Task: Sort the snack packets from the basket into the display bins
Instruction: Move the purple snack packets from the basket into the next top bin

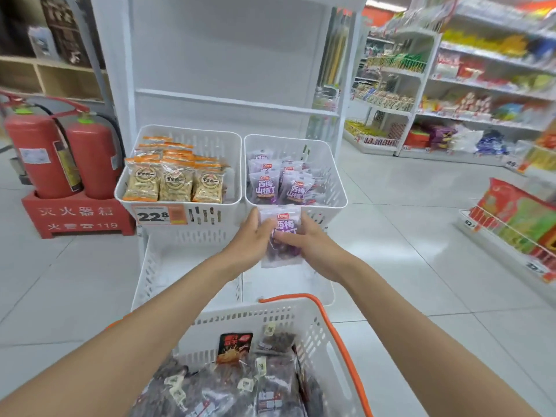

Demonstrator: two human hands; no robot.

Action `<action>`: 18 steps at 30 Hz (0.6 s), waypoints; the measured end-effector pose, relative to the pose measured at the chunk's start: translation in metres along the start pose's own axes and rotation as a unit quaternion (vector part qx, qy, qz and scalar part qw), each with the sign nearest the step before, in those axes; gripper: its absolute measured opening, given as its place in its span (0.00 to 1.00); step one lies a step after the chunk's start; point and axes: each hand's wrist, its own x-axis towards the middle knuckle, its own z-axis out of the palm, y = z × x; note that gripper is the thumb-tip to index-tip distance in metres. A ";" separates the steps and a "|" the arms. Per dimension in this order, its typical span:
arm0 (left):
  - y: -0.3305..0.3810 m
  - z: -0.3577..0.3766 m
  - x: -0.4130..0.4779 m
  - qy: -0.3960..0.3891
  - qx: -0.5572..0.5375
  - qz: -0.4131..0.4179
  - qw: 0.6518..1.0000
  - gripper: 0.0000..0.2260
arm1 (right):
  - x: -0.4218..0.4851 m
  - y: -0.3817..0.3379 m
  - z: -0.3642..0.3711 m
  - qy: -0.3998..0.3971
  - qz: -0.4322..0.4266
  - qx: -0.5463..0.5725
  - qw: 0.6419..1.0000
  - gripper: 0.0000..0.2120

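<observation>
A shop aisle with pale floor tiles (406, 236) and stocked shelves (481, 85) to the right; two red fire extinguishers (39, 152) stand at the left. On a white rack, the left bin (210, 139) holds orange packets (174, 182) and the right bin (328, 176) holds purple ones. The left hand (252, 236) and right hand (313, 245) together grip a purple packet (284, 224) by its sides, just in front of the right bin. The basket (270, 320) below holds dark packets (270, 380).
</observation>
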 end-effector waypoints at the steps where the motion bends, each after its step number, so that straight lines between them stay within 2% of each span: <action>1: 0.001 0.004 0.012 -0.013 0.041 0.023 0.999 0.17 | 0.005 0.000 -0.014 0.000 0.008 0.026 1.000 0.29; 3: 0.004 0.009 0.035 -0.005 0.117 0.079 0.990 0.24 | 0.013 0.000 -0.040 0.019 0.020 0.049 0.998 0.32; 5: 0.010 0.011 0.059 0.034 0.181 0.135 0.974 0.31 | 0.021 -0.001 -0.070 0.064 0.006 0.053 0.997 0.27; 7: 0.014 0.011 0.086 0.072 0.295 0.170 0.937 0.26 | 0.031 -0.006 -0.103 0.127 -0.010 0.066 0.990 0.21; 9: 0.018 0.012 0.114 0.076 0.406 0.195 0.890 0.23 | 0.045 -0.013 -0.132 0.167 -0.020 0.065 0.984 0.17; 14: 0.015 0.020 0.165 0.049 0.569 0.181 0.801 0.26 | 0.105 -0.025 -0.161 0.197 0.027 0.064 0.978 0.12; 18: -0.005 0.010 0.180 0.069 0.599 0.132 0.787 0.28 | 0.142 -0.017 -0.157 0.146 0.120 0.039 0.981 0.11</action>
